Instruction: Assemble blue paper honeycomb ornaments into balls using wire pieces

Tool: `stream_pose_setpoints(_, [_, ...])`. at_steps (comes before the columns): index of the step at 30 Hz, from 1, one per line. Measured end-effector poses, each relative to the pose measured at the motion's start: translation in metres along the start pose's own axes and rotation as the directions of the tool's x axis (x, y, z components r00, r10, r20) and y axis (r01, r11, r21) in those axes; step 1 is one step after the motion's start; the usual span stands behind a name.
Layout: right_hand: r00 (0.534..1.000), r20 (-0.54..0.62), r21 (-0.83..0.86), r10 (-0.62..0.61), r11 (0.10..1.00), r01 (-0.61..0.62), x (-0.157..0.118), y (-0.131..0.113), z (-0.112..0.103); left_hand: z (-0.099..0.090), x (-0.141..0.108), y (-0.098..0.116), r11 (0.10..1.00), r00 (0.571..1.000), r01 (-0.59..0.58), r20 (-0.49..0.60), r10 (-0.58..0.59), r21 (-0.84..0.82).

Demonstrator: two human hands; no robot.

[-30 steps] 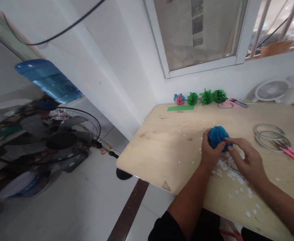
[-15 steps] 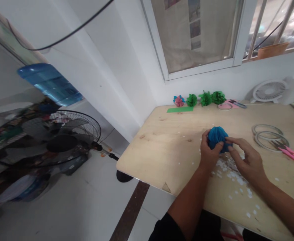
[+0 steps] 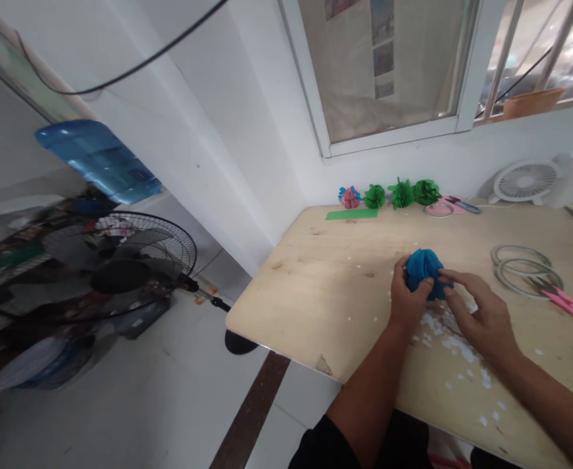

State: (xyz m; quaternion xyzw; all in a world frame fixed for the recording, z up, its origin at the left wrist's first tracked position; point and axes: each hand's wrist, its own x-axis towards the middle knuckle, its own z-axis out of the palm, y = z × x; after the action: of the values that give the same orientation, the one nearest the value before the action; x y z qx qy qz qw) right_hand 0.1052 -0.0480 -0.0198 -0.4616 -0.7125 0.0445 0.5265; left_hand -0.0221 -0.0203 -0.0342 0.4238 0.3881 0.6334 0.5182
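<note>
A round, pleated blue paper ball [image 3: 422, 266] is held just above the wooden table [image 3: 316, 286]. My left hand [image 3: 408, 293] grips its left side and front, with the thumb across the front. At its right edge, the thumb and forefinger of my right hand [image 3: 482, 316] pinch the blue paper. Small white paper bits [image 3: 462, 348] lie scattered below and between my hands. To the right, pink-handled scissors [image 3: 572, 306] rest with their blades over metal rings [image 3: 525, 270].
Along the wall stand a pink and blue paper flower [image 3: 349, 197], several green paper pieces [image 3: 402, 193], a green strip [image 3: 352, 213], more scissors [image 3: 465, 204] and a small white fan [image 3: 525, 181]. Left of the table is a black floor fan [image 3: 135, 267].
The view has shifted very slightly. Both hands stay on the blue paper ball, whose folds look slightly turned and more parted at the front.
</note>
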Motion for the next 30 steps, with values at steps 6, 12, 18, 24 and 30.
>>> stream_pose_setpoints(6, [0.999, 0.012, 0.022, 0.041, 0.999, -0.041, -0.0019, 0.0009, 0.0006, 0.0009, -0.0003, 0.0012, 0.998, 0.999, 0.043, 0.011, -0.043, -0.034])
stream_pose_setpoints(12, [0.986, 0.023, 0.074, 0.166, 0.983, -0.167, -0.0038, 0.0027, 0.0013, 0.0002, 0.0014, -0.0001, 0.999, 0.999, 0.038, 0.015, -0.038, -0.031])
stream_pose_setpoints(18, [0.983, 0.018, 0.11, 0.183, 0.977, -0.184, -0.0036, 0.0048, 0.0019, -0.0006, 0.0008, 0.0039, 0.999, 1.0, 0.007, 0.012, -0.007, 0.032])
stream_pose_setpoints(24, [0.992, 0.005, 0.05, 0.128, 0.99, -0.128, -0.0017, 0.0011, 0.001, -0.0004, 0.0002, 0.0069, 0.994, 1.0, 0.0, -0.008, 0.001, 0.108])
stream_pose_setpoints(30, [0.996, 0.0, -0.01, 0.087, 0.996, -0.087, 0.0014, -0.0015, -0.001, 0.0, -0.0008, 0.006, 0.988, 0.999, 0.001, -0.039, 0.005, 0.155])
